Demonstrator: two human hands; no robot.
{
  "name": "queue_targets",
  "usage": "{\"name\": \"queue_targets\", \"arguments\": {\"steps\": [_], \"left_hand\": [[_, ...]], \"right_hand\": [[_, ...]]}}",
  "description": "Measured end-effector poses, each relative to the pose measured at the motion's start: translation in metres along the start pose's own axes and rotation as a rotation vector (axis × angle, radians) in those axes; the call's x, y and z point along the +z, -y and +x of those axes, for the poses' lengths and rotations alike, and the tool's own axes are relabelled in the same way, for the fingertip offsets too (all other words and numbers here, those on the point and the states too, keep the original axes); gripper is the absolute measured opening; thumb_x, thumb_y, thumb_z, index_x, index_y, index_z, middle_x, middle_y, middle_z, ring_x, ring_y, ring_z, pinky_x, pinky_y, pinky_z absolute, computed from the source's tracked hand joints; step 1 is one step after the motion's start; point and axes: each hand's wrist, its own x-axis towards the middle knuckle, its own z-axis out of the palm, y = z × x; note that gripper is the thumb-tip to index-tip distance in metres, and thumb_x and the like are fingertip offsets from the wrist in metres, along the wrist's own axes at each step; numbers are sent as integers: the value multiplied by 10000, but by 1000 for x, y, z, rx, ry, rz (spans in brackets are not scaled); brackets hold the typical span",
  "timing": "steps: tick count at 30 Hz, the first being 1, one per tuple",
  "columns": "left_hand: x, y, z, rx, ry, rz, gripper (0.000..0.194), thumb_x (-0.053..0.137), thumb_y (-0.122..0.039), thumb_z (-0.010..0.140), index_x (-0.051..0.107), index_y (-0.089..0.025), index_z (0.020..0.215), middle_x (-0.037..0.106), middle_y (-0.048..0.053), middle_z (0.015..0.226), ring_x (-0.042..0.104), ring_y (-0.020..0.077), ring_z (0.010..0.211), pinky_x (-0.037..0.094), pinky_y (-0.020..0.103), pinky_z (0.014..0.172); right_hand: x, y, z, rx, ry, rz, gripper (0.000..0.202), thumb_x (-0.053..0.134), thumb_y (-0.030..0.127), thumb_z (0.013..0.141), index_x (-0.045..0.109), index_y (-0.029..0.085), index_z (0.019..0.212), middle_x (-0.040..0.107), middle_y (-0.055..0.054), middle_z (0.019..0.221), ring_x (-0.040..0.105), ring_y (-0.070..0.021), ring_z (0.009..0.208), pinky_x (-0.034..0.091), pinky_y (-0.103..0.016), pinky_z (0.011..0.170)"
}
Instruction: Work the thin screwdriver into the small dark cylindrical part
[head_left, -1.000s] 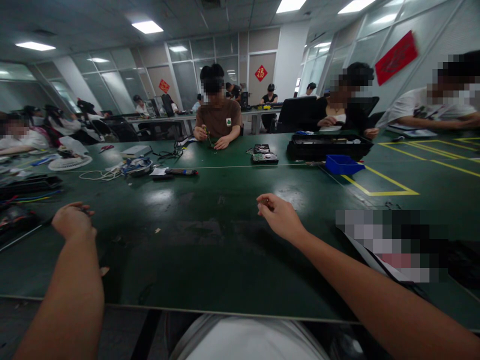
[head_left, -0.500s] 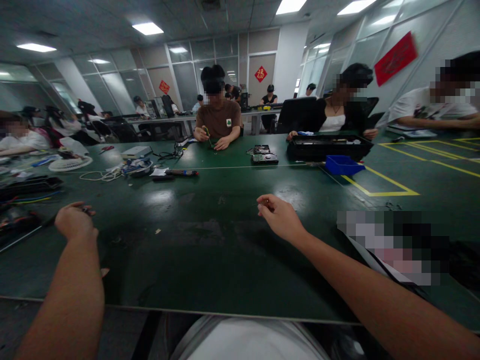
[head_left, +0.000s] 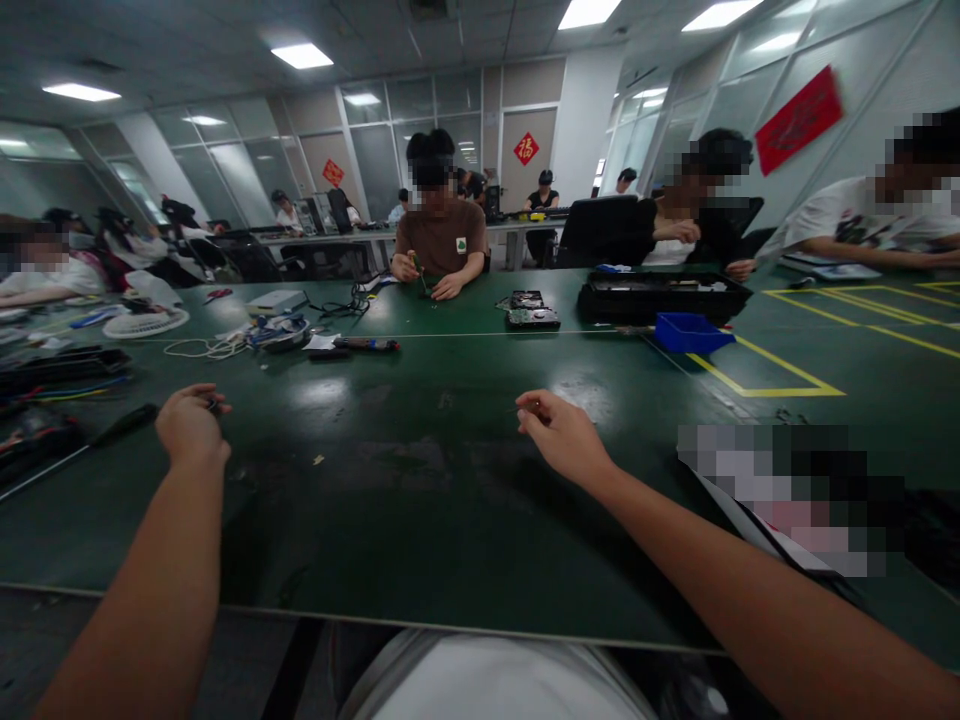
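Observation:
My left hand point(head_left: 189, 425) is over the left part of the green table point(head_left: 360, 540), its fingers curled around a small dark thing that I cannot make out. Just left of it lies a long screwdriver point(head_left: 124, 426) with a black handle and a thin metal shaft. My right hand point(head_left: 562, 437) hovers right of the middle with thumb and forefinger pinched together. Something tiny and thin may stick out from that pinch, too small to name. A small pale scrap point(head_left: 318, 460) lies on the table between my hands.
Beyond my hands lie a dark-handled tool point(head_left: 367, 344), coiled cables point(head_left: 277, 333), a hard drive point(head_left: 532, 316), a blue bin point(head_left: 691, 333) and a long black tray point(head_left: 664, 296). Dark parts point(head_left: 60, 375) crowd the left. A co-worker point(head_left: 439, 240) sits opposite, holding a screwdriver.
My left hand has moved right and slightly away from me, uncovering the screwdriver's black handle. My right hand stays nearly where it was, still pinched.

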Motion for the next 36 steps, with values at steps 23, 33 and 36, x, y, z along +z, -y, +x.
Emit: {"name": "queue_targets", "arguments": {"steps": [23,33,36], "left_hand": [[127,-59,-219,-190,1094,-230,297,537,-140,677,610,-177,962,599,49,889,582,171,772,469,307,715],[127,-20,-236,305,1276,268,324,681,-84,769,635,-208,1064,696,71,1092,643,242,1044,480,412,967],[126,-12,-231,390,1257,260,315,733,-121,767,694,-224,1062,702,63,1143,635,252,1102,455,432,1031]], "right_hand": [[1,-2,1,-27,-34,14,218,543,231,916,664,214,1097,746,-21,802,729,-192,781,524,-323,743],[-5,6,-4,-93,-132,-9,346,577,510,919,673,222,755,684,-12,666,623,-171,607,453,-300,585],[-4,6,-6,-136,-145,155,299,546,481,938,672,213,891,715,-29,748,673,-183,689,515,-316,660]]}}
